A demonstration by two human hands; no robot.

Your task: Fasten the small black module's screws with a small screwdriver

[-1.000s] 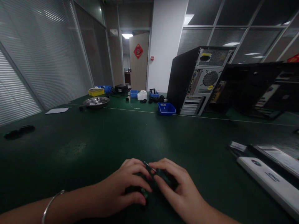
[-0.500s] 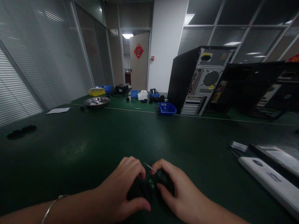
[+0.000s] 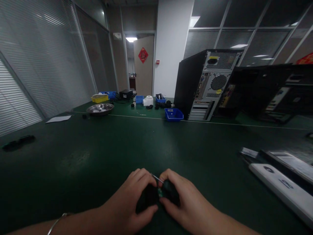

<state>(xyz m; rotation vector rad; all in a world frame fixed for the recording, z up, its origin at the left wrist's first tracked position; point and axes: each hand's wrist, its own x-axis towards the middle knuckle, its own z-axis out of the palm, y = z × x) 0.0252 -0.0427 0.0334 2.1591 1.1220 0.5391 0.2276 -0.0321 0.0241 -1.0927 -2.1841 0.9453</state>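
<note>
Near the bottom centre of the head view, my left hand [image 3: 133, 197] is curled around a dark object [image 3: 150, 195] whose outline is hard to make out. My right hand [image 3: 183, 199] faces it, with fingers and thumb closed on a dark-handled tool with a thin metal shaft [image 3: 157, 178]. The shaft points up and left towards my left fingertips. Between the two hands a small green part [image 3: 160, 192] shows, close to the right thumb. Most of what lies inside both hands is in shadow.
A white device [image 3: 281, 182] lies at the right. Further back stand a blue bin [image 3: 174, 115], a black computer tower [image 3: 192, 85], a metal bowl [image 3: 100, 109] and a yellow basket [image 3: 99, 98]. Dark items [image 3: 18, 142] and white paper [image 3: 58, 119] are at the left.
Both hands have come closer together, and the tips of my left fingers now meet the end of the metal shaft. The view has shifted slightly.
</note>
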